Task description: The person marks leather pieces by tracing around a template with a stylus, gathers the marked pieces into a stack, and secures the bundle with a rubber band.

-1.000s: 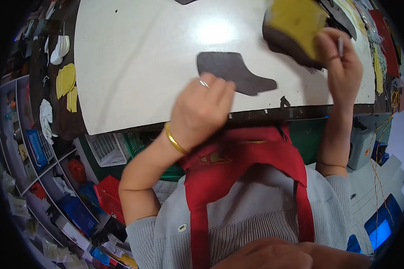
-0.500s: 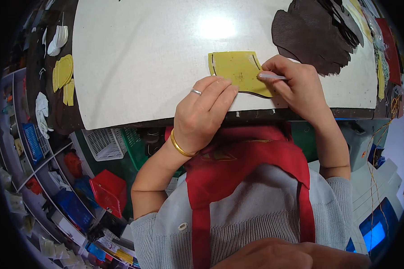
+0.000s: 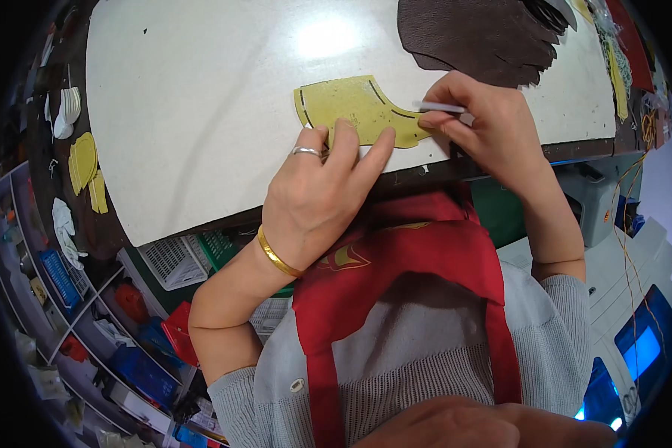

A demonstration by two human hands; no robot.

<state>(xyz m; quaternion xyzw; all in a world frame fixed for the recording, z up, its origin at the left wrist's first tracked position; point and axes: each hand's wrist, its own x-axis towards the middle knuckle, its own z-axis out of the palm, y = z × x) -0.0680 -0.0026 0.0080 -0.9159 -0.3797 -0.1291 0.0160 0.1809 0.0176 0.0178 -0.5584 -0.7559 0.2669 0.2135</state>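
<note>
Near the tabletop's [image 3: 201,112] front edge, the left hand [image 3: 317,201] pins the yellow slotted template [image 3: 351,108] flat with spread, unclenched fingers while the right hand [image 3: 485,123], at 3 o'clock, pinches a silver pen [image 3: 440,107], seemingly tracing, so holding the template firm matters next.

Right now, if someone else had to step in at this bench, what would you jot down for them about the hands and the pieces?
Left hand: fingertips press the yellow template flat on the white table, near its front edge.
Right hand: pinch grip on a silver pen, its tip at the template's narrow right end.
Dark brown leather pieces lie piled at the table's far right, apart from the template.
Done: template laid flat and pinned down.
Left: whether any line is drawn yet cannot be told; the template's edge looks yet to be traced.
</note>
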